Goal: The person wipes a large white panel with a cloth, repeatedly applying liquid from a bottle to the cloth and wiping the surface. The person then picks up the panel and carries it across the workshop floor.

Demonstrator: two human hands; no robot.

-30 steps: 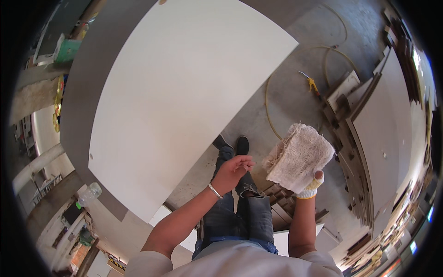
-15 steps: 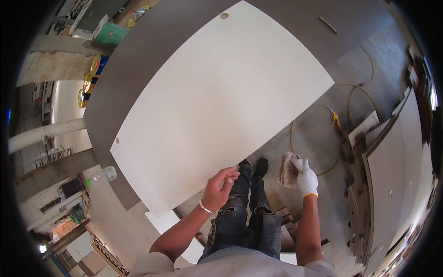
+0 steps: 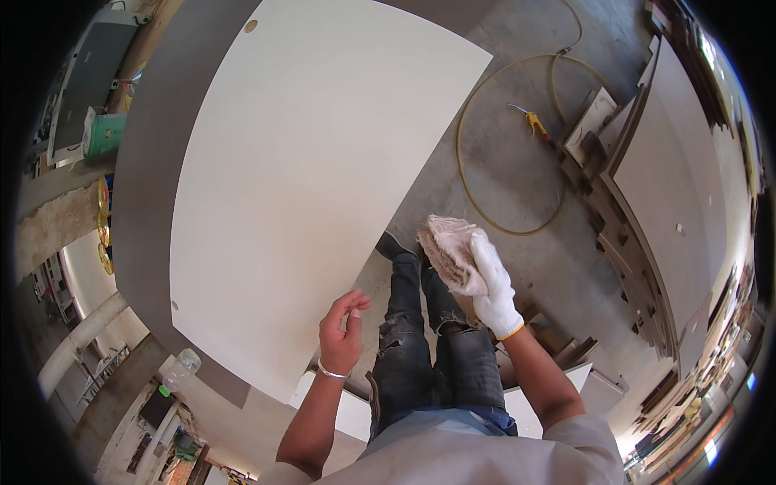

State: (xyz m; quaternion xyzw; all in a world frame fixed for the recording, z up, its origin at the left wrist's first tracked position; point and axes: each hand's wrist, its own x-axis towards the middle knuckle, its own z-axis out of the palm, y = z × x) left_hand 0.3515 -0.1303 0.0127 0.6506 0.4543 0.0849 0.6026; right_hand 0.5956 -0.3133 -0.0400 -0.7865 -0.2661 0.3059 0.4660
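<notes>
Gloved right hand (image 3: 495,283) grips a crumpled whitish rag (image 3: 449,250); bare left hand (image 3: 343,333) half-open, empty, by the big white panel (image 3: 307,178). Wiping's probably next.

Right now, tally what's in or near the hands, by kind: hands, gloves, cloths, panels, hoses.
Hands: 2, left hand bare, right hand gloved
White work glove: 1, on the right hand
Cloth: 1, bunched in the right hand
Large white panel: 1, beside the left hand
Yellow hose: 1, looped on the floor
Total: 6
</notes>
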